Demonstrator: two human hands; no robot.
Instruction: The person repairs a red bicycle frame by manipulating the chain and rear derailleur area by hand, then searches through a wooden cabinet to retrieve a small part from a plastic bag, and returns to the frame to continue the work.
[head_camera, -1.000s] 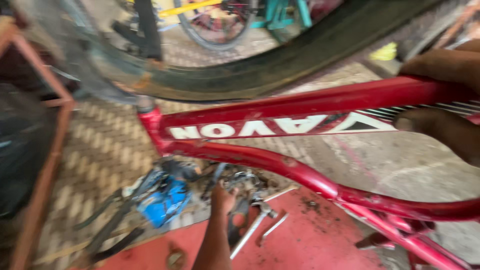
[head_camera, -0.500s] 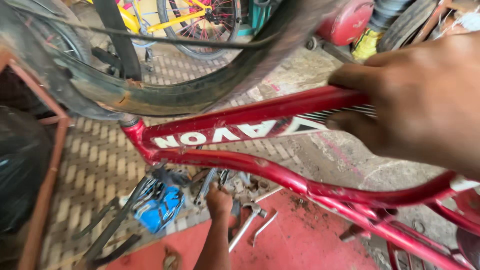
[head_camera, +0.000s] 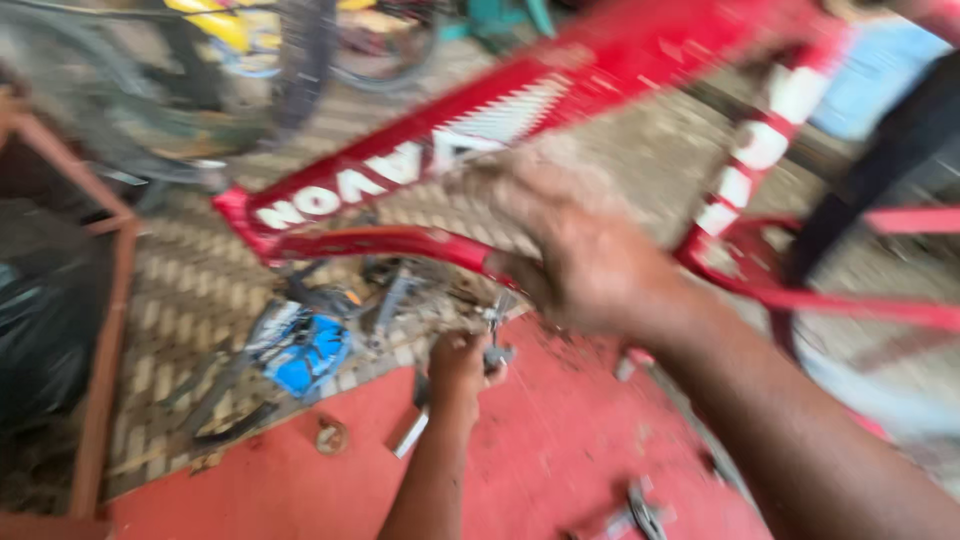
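Two hands: both of the person's own, at work under a tilted red steel bicycle frame with white lettering panels (head_camera: 480, 140), over a floor of patterned paving and red-painted concrete.
Right hand (head_camera: 590, 260): large and blurred in the foreground, fingers curled around the frame's lower curved red tube, gripping it where the tube bends toward the seat post.
Left hand (head_camera: 462, 365): lower down, reaching out over the red floor, fingers clenched on a small grey metal tool (head_camera: 495, 335) that stands upright out of the fist (its exact kind cannot be told through the blur).
Frame: held up off the ground at a slant, head end at the left and low, top tube rising toward the upper right; a red-and-white striped seat tube (head_camera: 750, 165) drops down on the right.
Floor beneath: a scatter of dark metal tools (head_camera: 380, 295) and a bright blue plastic object (head_camera: 310, 355) lie just left of the left hand; a silver wrench-like bar (head_camera: 410, 435) lies near the forearm.
Edges: a rust-red metal stand (head_camera: 105, 330) at the left, a dark bicycle tyre (head_camera: 300, 60) at the top left, a yellow bicycle (head_camera: 215, 20) behind it.
Bystander: a person in a pale blue top and dark trousers (head_camera: 880, 110) at the upper right.
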